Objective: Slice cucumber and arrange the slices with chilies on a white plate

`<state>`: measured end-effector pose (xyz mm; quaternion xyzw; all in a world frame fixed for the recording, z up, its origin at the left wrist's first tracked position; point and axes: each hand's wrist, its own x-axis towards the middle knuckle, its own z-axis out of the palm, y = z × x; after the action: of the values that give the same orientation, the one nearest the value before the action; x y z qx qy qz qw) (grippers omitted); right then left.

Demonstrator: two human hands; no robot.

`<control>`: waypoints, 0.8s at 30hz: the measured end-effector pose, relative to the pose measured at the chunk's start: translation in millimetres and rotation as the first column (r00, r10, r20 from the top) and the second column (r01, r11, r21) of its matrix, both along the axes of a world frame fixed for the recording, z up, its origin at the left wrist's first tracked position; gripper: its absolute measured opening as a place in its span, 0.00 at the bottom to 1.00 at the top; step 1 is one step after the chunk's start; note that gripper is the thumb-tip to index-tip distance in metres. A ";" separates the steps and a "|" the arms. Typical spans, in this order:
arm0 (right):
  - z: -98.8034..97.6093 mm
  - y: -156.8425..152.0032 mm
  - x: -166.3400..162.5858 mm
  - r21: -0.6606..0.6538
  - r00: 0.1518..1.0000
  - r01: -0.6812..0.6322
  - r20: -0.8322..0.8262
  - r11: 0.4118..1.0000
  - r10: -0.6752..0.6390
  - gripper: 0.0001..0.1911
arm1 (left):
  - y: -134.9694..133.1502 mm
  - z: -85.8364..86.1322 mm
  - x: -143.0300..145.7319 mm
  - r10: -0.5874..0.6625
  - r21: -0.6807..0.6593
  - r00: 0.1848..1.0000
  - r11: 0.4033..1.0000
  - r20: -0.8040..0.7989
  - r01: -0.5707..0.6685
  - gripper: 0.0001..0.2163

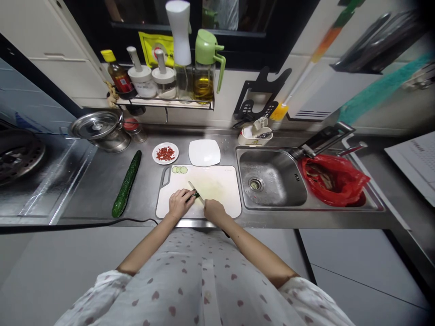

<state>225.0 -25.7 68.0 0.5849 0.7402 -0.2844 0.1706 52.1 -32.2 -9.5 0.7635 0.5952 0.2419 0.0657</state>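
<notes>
On the white cutting board (pixel 222 201) my left hand (pixel 181 203) is closed over a short dark green piece of cucumber (pixel 195 194), mostly covered by the fingers. My right hand (pixel 215 212) grips a kitchen knife (pixel 196 191), its blade slanting to the upper left beside the piece. Several thin cucumber slices (pixel 179 170) lie overlapped at the board's top left. A pale wet smear marks the board's middle. Left of the board, a whole cucumber (pixel 127 184) rests on the steel counter.
Behind the board stand a plate of chopped red pieces (pixel 165 154) and a white square plate (pixel 204 152). To the right are the sink (pixel 272 176) and a red plastic bag (pixel 333 181). A lidded pot (pixel 105 131) sits back left, below a bottle rack (pixel 170 103).
</notes>
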 end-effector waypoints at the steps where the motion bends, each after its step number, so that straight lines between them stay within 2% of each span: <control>1: 0.2 -1.1 1.4 0.000 1.000 -0.010 -0.004 1.000 0.010 0.15 | 0.1 -0.1 0.0 0.001 0.001 1.000 1.000 0.000 -0.001 0.12; 9: -5.7 8.7 -6.6 0.063 0.999 -0.043 -0.028 0.997 0.045 0.15 | 0.0 -0.3 0.7 0.008 0.010 1.000 1.000 0.013 -0.008 0.11; 15: -9.0 17.1 -14.5 0.048 0.998 -0.041 -0.050 0.998 0.043 0.16 | 0.0 -1.0 0.2 -0.005 0.020 1.000 1.000 0.011 0.005 0.11; 24: -11.6 6.7 -4.9 0.063 0.999 -0.039 -0.025 0.997 0.041 0.16 | 1.1 -1.6 0.9 0.002 0.012 1.000 1.000 0.017 -0.003 0.11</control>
<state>220.1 -19.0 56.4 0.5713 0.7624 -0.2654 0.1481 53.0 -31.2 -11.1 0.7611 0.5940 0.2521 0.0658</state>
